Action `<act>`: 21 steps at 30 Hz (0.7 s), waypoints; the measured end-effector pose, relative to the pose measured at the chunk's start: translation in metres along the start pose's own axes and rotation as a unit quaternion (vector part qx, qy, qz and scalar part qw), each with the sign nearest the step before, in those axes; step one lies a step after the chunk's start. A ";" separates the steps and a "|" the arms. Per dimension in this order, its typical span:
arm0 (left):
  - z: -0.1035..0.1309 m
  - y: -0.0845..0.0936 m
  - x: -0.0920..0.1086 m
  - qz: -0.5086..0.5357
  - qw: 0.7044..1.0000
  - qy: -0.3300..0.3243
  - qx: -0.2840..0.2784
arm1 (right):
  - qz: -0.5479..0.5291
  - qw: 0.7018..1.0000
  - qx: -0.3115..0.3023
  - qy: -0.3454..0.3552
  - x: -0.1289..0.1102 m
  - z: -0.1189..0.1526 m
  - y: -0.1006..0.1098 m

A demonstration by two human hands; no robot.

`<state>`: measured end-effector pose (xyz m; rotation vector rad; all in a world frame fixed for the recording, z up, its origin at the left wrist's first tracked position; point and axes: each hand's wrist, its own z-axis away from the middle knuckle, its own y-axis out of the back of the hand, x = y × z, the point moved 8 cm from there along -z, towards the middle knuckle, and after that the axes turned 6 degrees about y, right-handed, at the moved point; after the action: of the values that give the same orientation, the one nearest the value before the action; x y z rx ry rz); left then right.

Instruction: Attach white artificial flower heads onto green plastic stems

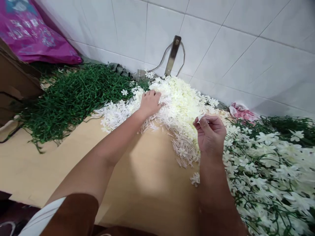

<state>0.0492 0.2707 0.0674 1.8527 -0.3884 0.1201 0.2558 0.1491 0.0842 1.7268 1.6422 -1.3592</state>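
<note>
My left hand reaches palm down into a heap of white artificial flower heads. Its fingers are bent and slightly apart, with the tips partly sunk among the petals; no held piece shows. Closer to me, my right hand is raised by the heap's right side, its thumb and fingers pinched on a small white artificial flower. Thin pale stamen-like pieces spill along the heap's near edge. One loose flower lies on the board beside my right forearm.
Green plastic stems are piled at the left. Stems with white flowers attached fill the right side. A tan board lies underneath. Behind are a tiled wall, a metal bracket, a purple bag and a pink-and-white cloth.
</note>
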 end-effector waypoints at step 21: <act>0.007 0.063 -0.184 -0.119 0.972 0.204 0.014 | 0.125 0.976 -0.119 -0.135 0.095 0.056 -0.035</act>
<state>-0.1446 0.2849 0.0720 1.8312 0.1223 0.3355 0.1877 0.1617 -0.0086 1.4788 1.3284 -1.1667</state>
